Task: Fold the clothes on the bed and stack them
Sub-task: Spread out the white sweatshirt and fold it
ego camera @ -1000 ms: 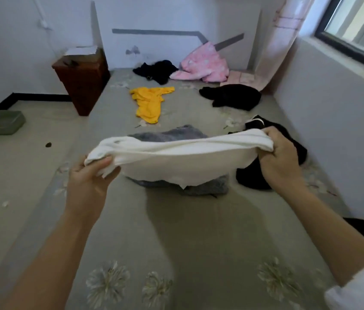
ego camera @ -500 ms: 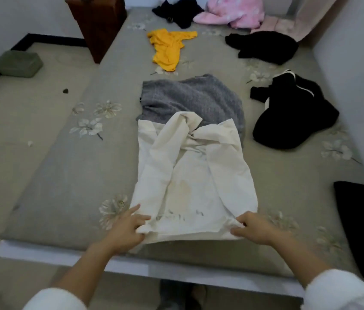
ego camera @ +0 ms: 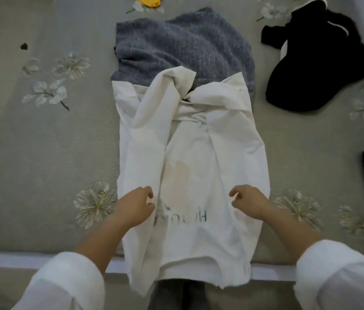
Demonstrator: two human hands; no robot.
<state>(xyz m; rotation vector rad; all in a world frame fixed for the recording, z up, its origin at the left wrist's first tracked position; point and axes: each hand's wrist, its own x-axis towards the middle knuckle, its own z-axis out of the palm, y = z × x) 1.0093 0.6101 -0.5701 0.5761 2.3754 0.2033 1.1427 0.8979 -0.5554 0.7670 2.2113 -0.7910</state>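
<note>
Where white shirt overhangs bed, left hand, right hand over it

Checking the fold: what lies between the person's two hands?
Head view: the stained, printed middle of the cream fabric shirt lies between left hand and right hand.

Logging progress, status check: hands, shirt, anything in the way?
Left hand, right hand loosely curled, gripping nothing. White shirt flat, sleeves folded in. Its top overlaps grey sweater.
</note>
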